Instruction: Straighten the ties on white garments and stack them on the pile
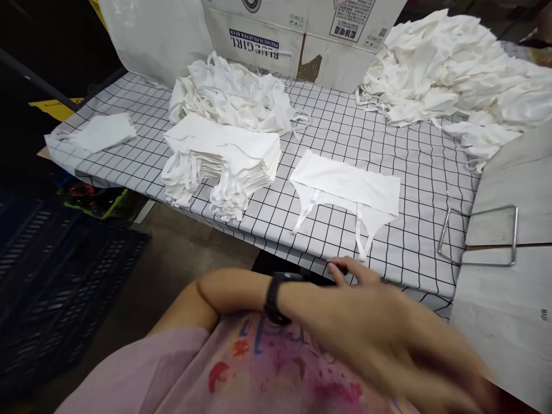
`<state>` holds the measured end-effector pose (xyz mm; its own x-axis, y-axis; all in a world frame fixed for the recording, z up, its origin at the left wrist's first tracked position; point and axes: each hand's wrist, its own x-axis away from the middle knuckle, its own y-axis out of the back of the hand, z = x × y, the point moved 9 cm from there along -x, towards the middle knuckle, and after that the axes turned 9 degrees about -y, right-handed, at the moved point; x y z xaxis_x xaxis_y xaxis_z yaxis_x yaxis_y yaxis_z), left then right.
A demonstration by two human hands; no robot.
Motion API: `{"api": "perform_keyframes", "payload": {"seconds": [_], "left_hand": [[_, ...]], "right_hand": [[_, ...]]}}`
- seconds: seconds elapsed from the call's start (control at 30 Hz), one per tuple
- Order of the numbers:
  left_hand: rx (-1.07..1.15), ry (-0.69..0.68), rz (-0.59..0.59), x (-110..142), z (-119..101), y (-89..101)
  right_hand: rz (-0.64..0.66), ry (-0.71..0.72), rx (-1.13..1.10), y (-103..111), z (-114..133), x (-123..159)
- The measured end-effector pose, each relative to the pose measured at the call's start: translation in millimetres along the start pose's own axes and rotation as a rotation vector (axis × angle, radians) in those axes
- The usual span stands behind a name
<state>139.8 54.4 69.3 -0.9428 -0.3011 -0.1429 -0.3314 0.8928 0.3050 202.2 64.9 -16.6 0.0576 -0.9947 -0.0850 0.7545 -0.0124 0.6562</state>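
My left hand [401, 328], with a black watch on its wrist, crosses low in front of my body toward the right. Motion smears its fingers, so I cannot make out whether they grip anything. Partly hidden behind it, my right hand [356, 271] is at the table's front edge, fingers apart and nothing visible in them. Just beyond these fingertips, a white strappy top [345, 181] lies flat with its straps toward me. Left of it is a neat stack of white strappy tops [224, 144], their straps bunched at the front.
A loose heap of white garments [233, 95] lies behind the stack, and a larger heap [457, 69] at the back right. One white piece [106, 132] rests far left. Cardboard boxes [276, 29] stand behind. A wire frame [478, 236] juts out at right. Blue crates [52, 287] are lower left.
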Motion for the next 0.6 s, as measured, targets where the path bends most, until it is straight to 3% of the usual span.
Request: {"api": "perform_keyframes", "payload": {"seconds": [0.07, 0.13, 0.2, 0.27, 0.4, 0.6], "left_hand": [[-0.086, 0.070, -0.304, 24, 17, 46.8], [-0.263, 0.200, -0.688, 66, 43, 90.0], [-0.439, 0.334, -0.849, 102, 69, 106.4], [-0.575, 0.414, -0.891, 123, 89, 109.4], [-0.649, 0.477, -0.800, 130, 114, 98.6], [-0.631, 0.524, -0.784, 128, 118, 90.9]], "right_hand": [[-0.123, -0.048, 0.047, 18, -5, -6], [-0.272, -0.073, 0.086, 37, -12, -9], [-0.432, -0.094, 0.151, 53, -19, -9], [-0.510, -0.117, 0.206, 60, -27, -6], [-0.476, -0.203, 0.231, 55, -46, 0], [-0.407, -0.218, 0.174, 46, -53, 10]]}}
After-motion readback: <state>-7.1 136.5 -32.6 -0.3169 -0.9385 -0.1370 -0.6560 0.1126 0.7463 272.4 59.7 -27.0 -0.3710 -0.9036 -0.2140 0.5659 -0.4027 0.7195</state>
